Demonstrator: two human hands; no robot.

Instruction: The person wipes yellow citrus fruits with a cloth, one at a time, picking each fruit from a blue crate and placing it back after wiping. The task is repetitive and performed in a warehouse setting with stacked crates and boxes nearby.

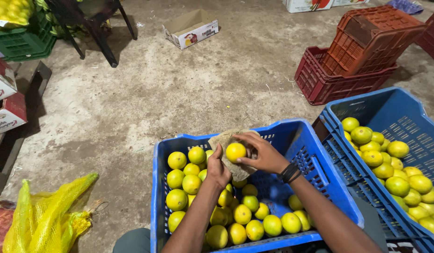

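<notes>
My left hand [218, 168] holds a piece of brown burlap cloth [225, 139] from below, over a blue plastic crate [292, 140]. A yellow citrus fruit [236, 152] rests on the cloth, and my right hand [261, 153] grips that fruit from the right side with fingers curled over it. A dark band is on my right wrist. Below my hands, the blue crate holds several yellow-green citrus fruits [192, 183], mostly along its left and near sides.
A second blue crate [390, 110] at right holds several more fruits. Stacked red crates [362, 51] stand behind it. A yellow mesh sack [48, 213] lies at lower left. A cardboard box [191, 29], a dark chair and green crates [20, 44] sit on the concrete floor.
</notes>
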